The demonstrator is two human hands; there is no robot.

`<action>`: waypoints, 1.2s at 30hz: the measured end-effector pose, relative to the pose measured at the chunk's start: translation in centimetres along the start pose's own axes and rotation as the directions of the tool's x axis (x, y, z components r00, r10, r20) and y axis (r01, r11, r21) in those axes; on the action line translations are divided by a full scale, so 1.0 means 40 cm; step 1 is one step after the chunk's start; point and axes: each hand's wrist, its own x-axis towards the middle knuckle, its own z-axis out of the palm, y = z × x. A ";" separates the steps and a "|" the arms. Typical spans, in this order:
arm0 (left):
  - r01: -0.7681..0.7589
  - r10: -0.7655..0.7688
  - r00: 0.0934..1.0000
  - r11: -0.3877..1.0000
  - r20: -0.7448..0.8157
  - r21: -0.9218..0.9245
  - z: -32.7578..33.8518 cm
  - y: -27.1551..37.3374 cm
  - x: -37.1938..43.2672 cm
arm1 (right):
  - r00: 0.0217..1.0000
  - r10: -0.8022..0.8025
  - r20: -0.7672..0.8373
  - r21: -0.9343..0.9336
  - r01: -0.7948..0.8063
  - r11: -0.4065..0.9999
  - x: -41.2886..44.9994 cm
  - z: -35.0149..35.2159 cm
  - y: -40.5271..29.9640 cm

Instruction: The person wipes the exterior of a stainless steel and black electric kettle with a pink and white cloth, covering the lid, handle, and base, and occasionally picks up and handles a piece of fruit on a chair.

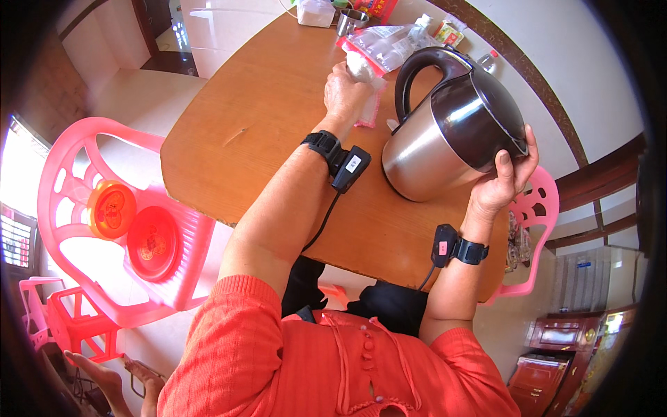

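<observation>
My left hand (346, 94) is closed around a bunched white cloth (358, 66), close to a clear plastic bag of bottles (385, 44). A pink-edged cloth (370, 107) hangs or lies just below that hand. On the wooden table (250, 135) is a large electric kettle (443, 130) of brushed metal and dark plastic, its lid shut and its black handle towards the left hand. My right hand (508, 174) holds the kettle by its spout side, thumb in front and fingers partly hidden behind it. Both wrists wear black straps with small devices.
A metal cup (351, 22), a white tissue pack (316, 12) and a small bottle (489, 61) are at the far side. A pink plastic chair (182, 250) at left bears a red plate (152, 243) and an orange bowl (111, 209). Another person's bare feet (99, 372) show lower left.
</observation>
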 end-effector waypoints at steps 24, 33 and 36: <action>-0.839 0.493 0.511 0.466 0.704 0.282 0.056 -0.098 0.059 | 1.000 0.022 0.000 0.016 -0.022 1.000 -0.005 0.030 -0.005; -0.354 0.377 0.926 0.848 0.022 0.393 0.019 -0.009 -0.016 | 1.000 0.019 -0.007 -0.006 -0.019 1.000 -0.002 0.024 -0.008; -0.496 0.278 0.830 0.766 0.484 0.409 0.053 0.016 -0.052 | 1.000 0.013 -0.020 -0.003 -0.013 1.000 -0.003 0.016 -0.006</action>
